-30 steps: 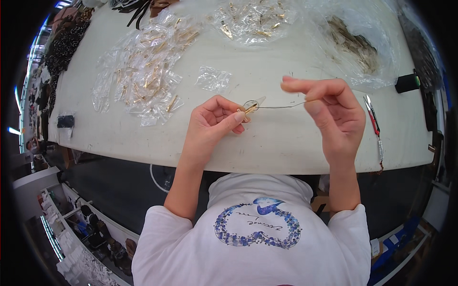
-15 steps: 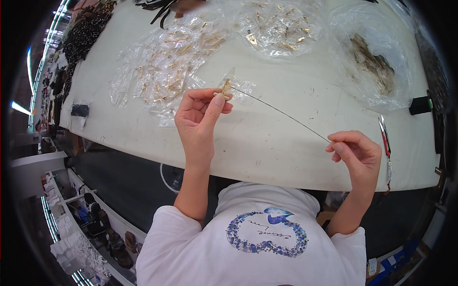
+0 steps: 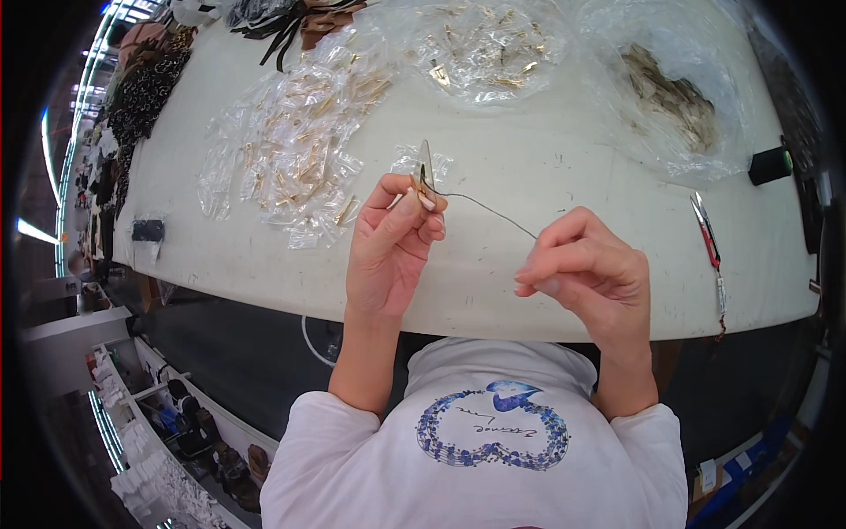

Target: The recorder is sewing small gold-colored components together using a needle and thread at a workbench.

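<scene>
My left hand (image 3: 386,251) pinches a small gold fitting (image 3: 422,196) with a pale clear pointed piece (image 3: 426,157) standing up from it. A thin dark thread (image 3: 480,204) leaves the fitting and droops rightward to my right hand (image 3: 592,278), whose fingers are pinched together on it. Just behind the held fitting lies a small crumpled clear packet (image 3: 441,164). To the right of my right hand are thread snips with red handles (image 3: 708,236) and a black thread spool (image 3: 768,166).
On the pale table (image 3: 476,309) are many bagged gold pieces (image 3: 300,150), a bag of gold fittings (image 3: 476,53), a bag of brownish pieces (image 3: 665,97), dark straps (image 3: 291,26), a black heap (image 3: 154,88) and a small dark object (image 3: 148,230).
Since half a second ago my right hand has moved up and left and the taut thread has slackened. My left hand has shifted slightly right and turned, still holding the fitting.
</scene>
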Demonstrator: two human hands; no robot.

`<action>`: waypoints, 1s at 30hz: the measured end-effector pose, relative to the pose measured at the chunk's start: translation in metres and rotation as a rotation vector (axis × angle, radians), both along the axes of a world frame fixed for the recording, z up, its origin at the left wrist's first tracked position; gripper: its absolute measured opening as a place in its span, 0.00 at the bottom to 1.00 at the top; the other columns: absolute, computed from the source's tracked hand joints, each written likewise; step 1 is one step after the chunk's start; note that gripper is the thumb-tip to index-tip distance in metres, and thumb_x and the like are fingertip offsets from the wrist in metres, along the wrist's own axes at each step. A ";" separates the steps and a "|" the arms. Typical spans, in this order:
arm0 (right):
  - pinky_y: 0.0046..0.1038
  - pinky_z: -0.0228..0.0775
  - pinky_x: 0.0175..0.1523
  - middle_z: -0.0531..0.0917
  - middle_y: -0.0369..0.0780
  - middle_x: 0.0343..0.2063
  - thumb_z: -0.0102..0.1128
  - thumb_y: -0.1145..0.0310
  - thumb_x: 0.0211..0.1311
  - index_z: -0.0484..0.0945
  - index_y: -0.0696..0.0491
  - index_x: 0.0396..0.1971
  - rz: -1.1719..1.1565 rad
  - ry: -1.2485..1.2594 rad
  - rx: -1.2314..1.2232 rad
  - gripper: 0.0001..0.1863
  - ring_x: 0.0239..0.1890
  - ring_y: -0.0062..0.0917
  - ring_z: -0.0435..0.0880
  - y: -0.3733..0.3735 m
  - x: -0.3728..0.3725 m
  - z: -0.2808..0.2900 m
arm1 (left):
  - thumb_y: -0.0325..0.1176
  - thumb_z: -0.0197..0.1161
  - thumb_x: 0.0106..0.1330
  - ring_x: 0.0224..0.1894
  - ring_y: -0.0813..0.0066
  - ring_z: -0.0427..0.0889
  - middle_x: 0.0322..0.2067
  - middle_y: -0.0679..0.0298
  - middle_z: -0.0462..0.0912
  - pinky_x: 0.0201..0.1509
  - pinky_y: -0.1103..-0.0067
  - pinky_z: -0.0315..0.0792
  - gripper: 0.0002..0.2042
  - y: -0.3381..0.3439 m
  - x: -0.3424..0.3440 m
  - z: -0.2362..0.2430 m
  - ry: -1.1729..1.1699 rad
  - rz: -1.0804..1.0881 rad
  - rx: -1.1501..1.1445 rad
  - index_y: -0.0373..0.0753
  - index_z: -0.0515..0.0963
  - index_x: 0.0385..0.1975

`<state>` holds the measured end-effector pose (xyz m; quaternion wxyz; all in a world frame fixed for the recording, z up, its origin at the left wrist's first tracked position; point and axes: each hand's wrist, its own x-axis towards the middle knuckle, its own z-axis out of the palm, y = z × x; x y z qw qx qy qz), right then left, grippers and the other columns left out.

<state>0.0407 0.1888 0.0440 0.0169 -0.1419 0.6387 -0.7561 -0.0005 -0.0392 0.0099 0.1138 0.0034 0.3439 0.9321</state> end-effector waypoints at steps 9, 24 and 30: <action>0.23 0.81 0.36 0.80 0.41 0.30 0.62 0.82 0.62 0.62 0.57 0.43 0.068 -0.417 -0.437 0.17 0.30 0.22 0.85 -0.022 -0.005 0.005 | 0.24 0.62 0.67 0.37 0.72 0.85 0.36 0.55 0.84 0.44 0.77 0.79 0.06 0.025 0.016 0.008 0.155 -0.006 -0.274 0.34 0.74 0.41; 0.23 0.82 0.33 0.80 0.40 0.29 0.63 0.80 0.61 0.65 0.55 0.39 0.100 -0.466 -0.481 0.15 0.28 0.23 0.85 -0.023 -0.009 -0.004 | 0.20 0.63 0.65 0.41 0.72 0.85 0.37 0.56 0.84 0.48 0.75 0.80 0.07 0.029 0.018 0.005 0.254 0.024 -0.366 0.33 0.74 0.41; 0.24 0.82 0.32 0.81 0.40 0.30 0.63 0.78 0.61 0.65 0.54 0.38 0.114 -0.486 -0.520 0.14 0.27 0.23 0.85 -0.021 -0.010 -0.005 | 0.18 0.63 0.64 0.41 0.72 0.85 0.38 0.56 0.84 0.48 0.77 0.79 0.08 0.028 0.016 0.003 0.321 0.053 -0.438 0.32 0.75 0.40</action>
